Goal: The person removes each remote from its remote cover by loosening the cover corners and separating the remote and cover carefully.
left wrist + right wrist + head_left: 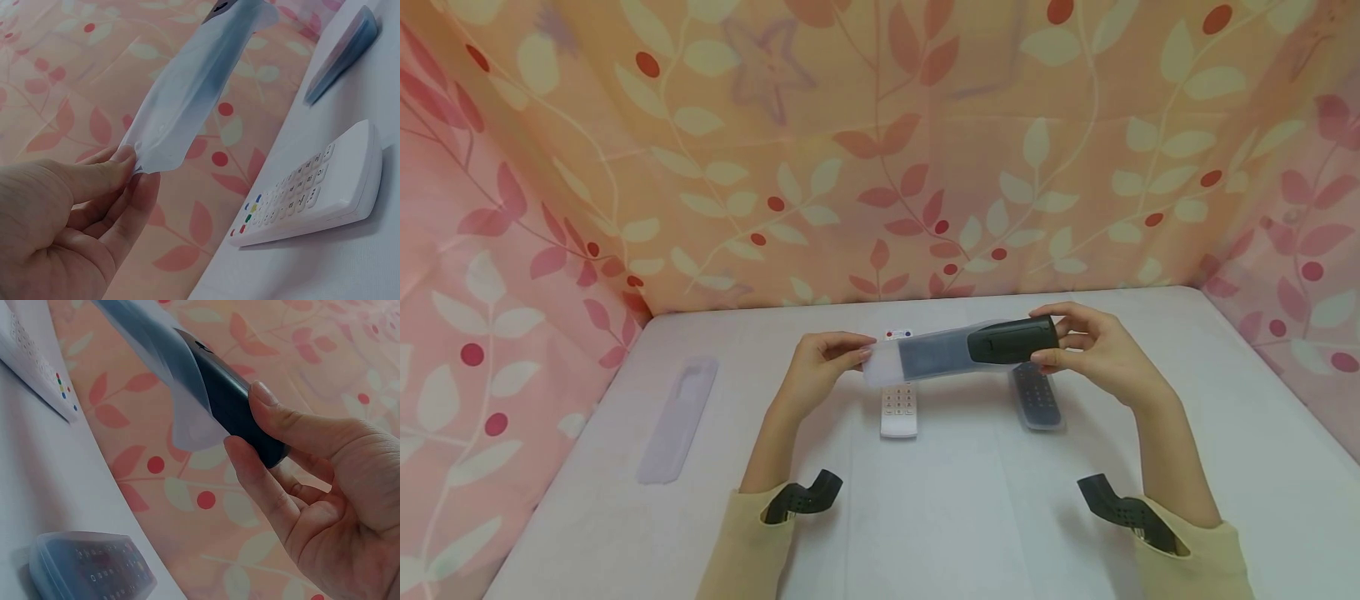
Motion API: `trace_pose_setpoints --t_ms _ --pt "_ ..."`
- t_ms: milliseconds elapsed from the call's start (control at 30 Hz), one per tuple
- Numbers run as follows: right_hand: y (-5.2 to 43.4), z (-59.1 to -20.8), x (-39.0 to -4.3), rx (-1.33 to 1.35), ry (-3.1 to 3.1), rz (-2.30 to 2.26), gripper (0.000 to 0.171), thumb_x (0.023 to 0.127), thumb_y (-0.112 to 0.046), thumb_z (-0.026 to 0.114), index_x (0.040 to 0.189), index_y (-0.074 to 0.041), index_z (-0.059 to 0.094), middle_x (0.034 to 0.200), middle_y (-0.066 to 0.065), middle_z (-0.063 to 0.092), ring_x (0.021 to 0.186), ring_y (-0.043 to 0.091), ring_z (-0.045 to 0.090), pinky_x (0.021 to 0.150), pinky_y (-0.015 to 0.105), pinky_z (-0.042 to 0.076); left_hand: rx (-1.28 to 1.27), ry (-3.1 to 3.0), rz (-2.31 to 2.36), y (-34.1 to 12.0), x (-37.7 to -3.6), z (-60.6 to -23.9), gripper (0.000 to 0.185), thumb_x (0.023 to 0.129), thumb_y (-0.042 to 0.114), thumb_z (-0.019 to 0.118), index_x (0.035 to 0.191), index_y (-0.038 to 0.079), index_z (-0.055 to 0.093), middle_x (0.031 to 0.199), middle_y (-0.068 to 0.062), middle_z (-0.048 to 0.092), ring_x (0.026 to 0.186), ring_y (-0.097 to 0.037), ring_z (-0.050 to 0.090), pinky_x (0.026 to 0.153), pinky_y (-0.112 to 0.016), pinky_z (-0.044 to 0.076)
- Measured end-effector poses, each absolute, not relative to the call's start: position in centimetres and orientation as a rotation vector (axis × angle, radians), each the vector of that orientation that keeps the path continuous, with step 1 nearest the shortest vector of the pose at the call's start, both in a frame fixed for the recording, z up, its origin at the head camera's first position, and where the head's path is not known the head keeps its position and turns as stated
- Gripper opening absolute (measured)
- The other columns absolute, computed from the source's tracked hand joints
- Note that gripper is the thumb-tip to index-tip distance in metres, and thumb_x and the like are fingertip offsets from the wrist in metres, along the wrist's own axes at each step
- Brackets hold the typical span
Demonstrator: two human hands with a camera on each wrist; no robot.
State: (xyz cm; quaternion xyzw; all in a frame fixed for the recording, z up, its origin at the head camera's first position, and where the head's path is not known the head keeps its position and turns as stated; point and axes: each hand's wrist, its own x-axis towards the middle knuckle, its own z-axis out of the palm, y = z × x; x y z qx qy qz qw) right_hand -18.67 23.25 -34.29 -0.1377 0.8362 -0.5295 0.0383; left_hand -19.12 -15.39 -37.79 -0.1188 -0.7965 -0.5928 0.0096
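Note:
A black remote control (pixel 1017 340) lies partly inside a translucent sleeve (pixel 880 365), held up over the table with its back cover facing the head camera. My left hand (pixel 826 367) pinches the sleeve's flat outer corner between thumb and fingers. At the other end, my right hand (pixel 1093 350) grips the bare end of the remote, thumb on one side and fingers on the other. In the right wrist view the sleeve's loose mouth (pixel 194 428) flares away from the remote's body. The sleeve's left part holds no remote and looks pale.
A white remote (pixel 898 412) lies on the table beneath the held sleeve, partly covered by it. To the right lies a dark remote (pixel 1037 400) in a clear cover. Another translucent sleeve (pixel 677 421) lies flat at the left. Patterned curtains (pixel 880 167) enclose the white table.

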Motion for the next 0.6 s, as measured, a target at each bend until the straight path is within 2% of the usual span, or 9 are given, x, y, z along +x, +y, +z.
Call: trace_pose_setpoints --t_ms 300,600 --pt "23.56 -34.28 -18.69 -0.432 2.585 -1.612 0.059 0.090 -0.004 0.083 0.142 0.000 0.056 0.096 0.014 0.063 0.089 0.008 0.075 0.078 0.025 0.063 -0.369 -2.482 -1.849 -15.49 -19.14 -37.82 0.022 0.096 -0.004 0.073 0.118 -0.007 0.076 0.116 -0.022 0.075 0.093 -0.020 0.073 0.084 -0.024 0.062" --pt "23.92 -34.35 -18.69 -0.429 2.582 -1.621 0.058 0.090 -0.003 0.083 0.142 0.000 0.057 0.096 0.014 0.062 0.089 0.009 0.076 0.078 0.025 0.063 -0.353 -2.468 -1.832 -15.73 -19.21 -37.84 0.021 0.096 -0.005 0.072 0.116 -0.008 0.076 0.115 -0.023 0.075 0.089 -0.013 0.071 0.082 -0.022 0.062"
